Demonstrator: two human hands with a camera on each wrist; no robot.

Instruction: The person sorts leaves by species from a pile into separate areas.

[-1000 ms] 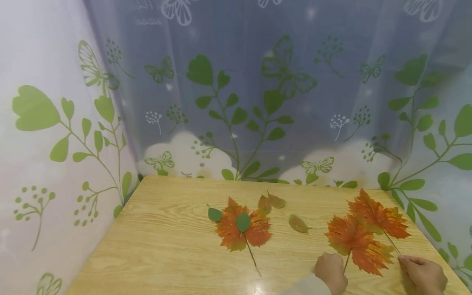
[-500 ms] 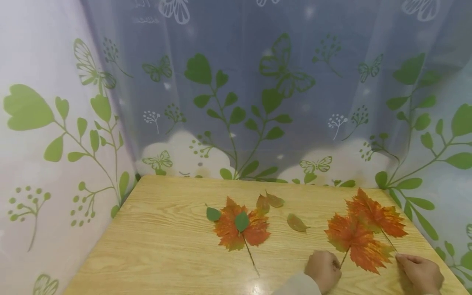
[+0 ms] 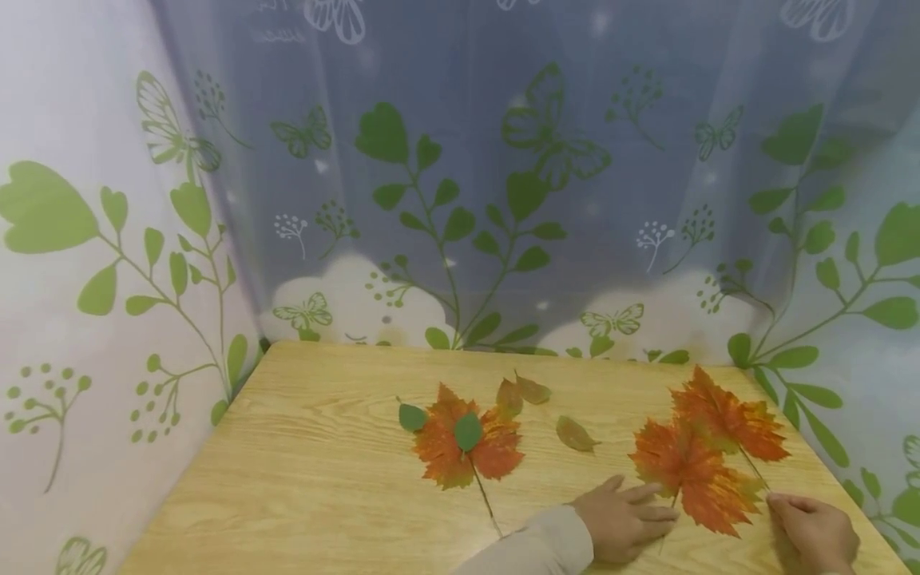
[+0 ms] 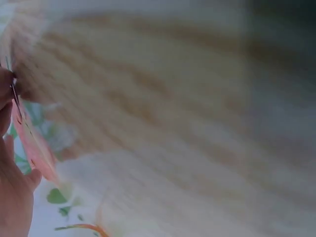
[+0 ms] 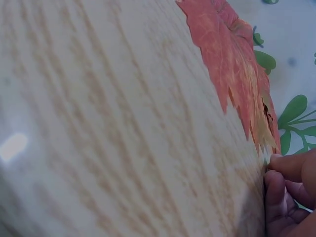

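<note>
In the head view, my left hand (image 3: 621, 523) lies with its fingers spread over the table, touching or just above the stem of a front orange-red maple leaf (image 3: 683, 467). A second maple leaf (image 3: 733, 419) lies behind and partly under it. My right hand (image 3: 815, 531) pinches the end of that rear leaf's stem. The right wrist view shows the thumb and finger (image 5: 291, 170) at the base of a red leaf (image 5: 222, 54). At the edge of the left wrist view, part of my left hand (image 4: 17, 192) appears beside a pinkish leaf (image 4: 37, 143).
Another maple leaf (image 3: 434, 439) lies mid-table, with a green leaf (image 3: 468, 432) on it and a second green leaf (image 3: 412, 417) at its side. Several brownish leaves (image 3: 575, 434) lie nearby. Printed curtains (image 3: 460, 160) border the wooden table (image 3: 287, 463).
My left hand has uncurled from the front leaf's stem and spread its fingers, shifting slightly left. The right hand keeps its pinch on the rear stem. The head view has shifted slightly.
</note>
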